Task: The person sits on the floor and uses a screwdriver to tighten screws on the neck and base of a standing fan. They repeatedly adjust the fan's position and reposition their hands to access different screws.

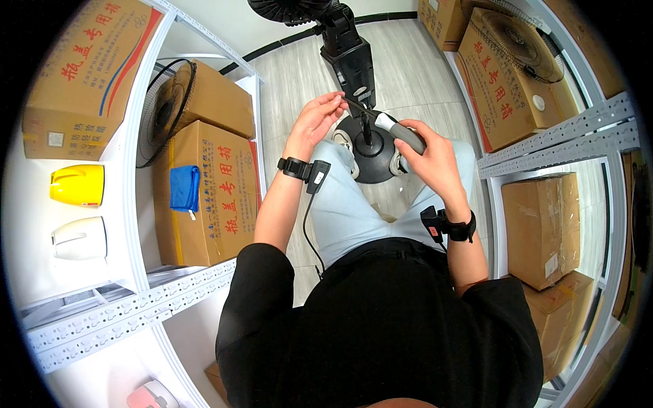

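A screwdriver [407, 137] with a grey and white handle and a dark shaft is held in my right hand [441, 163], its shaft slanting up to the left. Close to its tip, my left hand [314, 124] is closed in a pinch of thumb and fingertips. Whether those fingers hold the tip or some small piece is too fine to tell. Just beyond both hands stands a black pedestal fan column [349, 62] with a round ribbed head [289, 8] at the top. Its round black base [378, 166] rests on the floor between my shoes.
On the left shelving, a wire fan grille [146, 122] leans against cardboard boxes [211, 153]; a blue folded cloth [184, 188] lies there, with yellow [78, 185] and white [81, 238] cups beside. Right-hand shelves hold boxes [541, 221] and another fan grille [517, 44]. A metal shelf beam [564, 136] runs near my right arm.
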A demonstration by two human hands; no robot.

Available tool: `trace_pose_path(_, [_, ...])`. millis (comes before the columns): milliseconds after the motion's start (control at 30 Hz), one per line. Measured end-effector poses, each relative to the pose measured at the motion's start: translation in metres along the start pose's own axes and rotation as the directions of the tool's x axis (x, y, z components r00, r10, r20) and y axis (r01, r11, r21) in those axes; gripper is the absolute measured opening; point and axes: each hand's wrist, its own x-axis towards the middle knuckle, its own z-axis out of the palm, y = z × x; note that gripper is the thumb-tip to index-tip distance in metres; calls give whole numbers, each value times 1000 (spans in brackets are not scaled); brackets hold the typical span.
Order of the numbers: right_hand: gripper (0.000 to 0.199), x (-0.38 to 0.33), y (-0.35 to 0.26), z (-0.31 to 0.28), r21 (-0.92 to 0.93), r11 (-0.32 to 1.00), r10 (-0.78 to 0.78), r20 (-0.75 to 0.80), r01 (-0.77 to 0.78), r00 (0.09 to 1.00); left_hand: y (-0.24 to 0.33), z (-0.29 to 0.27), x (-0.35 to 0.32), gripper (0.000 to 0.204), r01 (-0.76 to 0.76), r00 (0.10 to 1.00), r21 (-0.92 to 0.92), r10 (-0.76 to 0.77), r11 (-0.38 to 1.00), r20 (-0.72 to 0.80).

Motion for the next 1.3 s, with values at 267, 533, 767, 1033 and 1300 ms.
trace_pose_path(267, [34, -7, 4, -19, 22, 996, -91, 5, 91, 996, 15, 4, -1, 26, 56, 993, 250, -80, 967, 89])
trace_pose_path(533, [33, -7, 3, -32, 168, 984, 68, -1, -67, 998, 28, 52, 3, 20, 25, 982, -36, -18, 999, 187])
trace_pose_path(767, [33, -2, -14, -13, 205, 977, 109, -205, -66, 973, 24, 88, 26, 25, -39, 985, -296, 86, 954, 149])
trace_pose_path(1033, [35, 20, -18, -1, 138, 990, 64, -262, -28, 963, 26, 85, 33, 26, -30, 986, -236, 67, 971, 152])
trace_pose_path(1300, [35, 30, -26, 6, 169, 983, 117, -246, -76, 962, 34, 92, 31, 28, -45, 978, -213, 87, 976, 191])
